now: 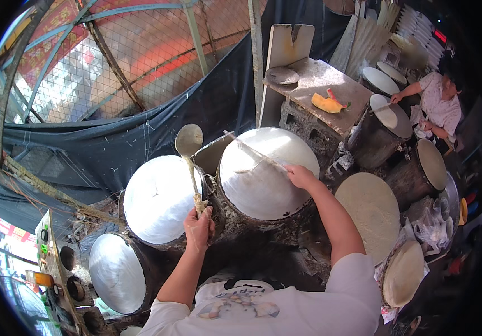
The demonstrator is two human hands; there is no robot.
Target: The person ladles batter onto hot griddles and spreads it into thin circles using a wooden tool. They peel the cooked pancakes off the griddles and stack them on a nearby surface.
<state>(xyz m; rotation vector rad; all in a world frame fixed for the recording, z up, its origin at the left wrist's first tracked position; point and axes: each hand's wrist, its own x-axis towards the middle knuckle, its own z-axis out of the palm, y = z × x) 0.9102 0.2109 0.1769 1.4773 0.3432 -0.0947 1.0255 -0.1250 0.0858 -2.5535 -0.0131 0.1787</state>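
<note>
My left hand (199, 229) is closed around the batter-crusted handle of a ladle (189, 140), whose round bowl points away from me beyond a round griddle (157, 201). In my right hand (303, 177) is a long thin spreader (255, 153), lying low across a second round griddle (266, 193); whether it touches is unclear. A pale film covers this griddle, with a curved edge showing near the spreader. The left griddle's top is shiny and whitish. A third whitish griddle (117, 273) stands at the lower left.
A board table (308, 84) holds a piece of orange melon or squash (326, 103) and a round lid. At right, a large round flatbread (369, 216) lies near a stack of rounds (403, 275) and plastic bags (432, 227). A co-worker (440, 103) handles another griddle. Mesh fencing with dark sheeting stands ahead.
</note>
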